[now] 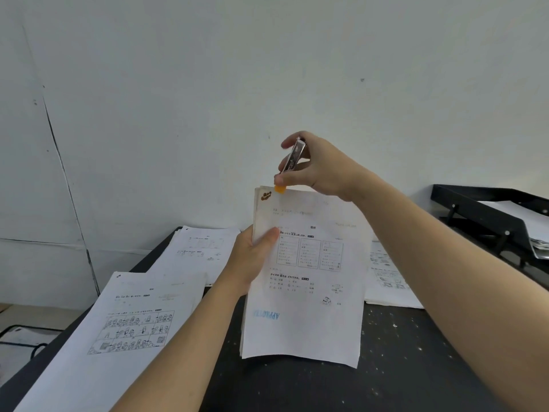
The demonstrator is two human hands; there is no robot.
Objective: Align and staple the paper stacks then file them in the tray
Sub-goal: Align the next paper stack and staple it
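Nearest, loose sheets [118,316] lie on the dark table [401,352], prob waiting their turn. Left hand [252,260] pinches the paper stack [306,292] upright off the table, fingers clamped on its left edge to keep pages aligned. Right hand [323,171] is closed round the stapler [292,159], w/ its orange nose at the top-left corner. Tray [490,215] sits far right.

Office desk: worksheets [130,319], filing tray [487,209] (black).
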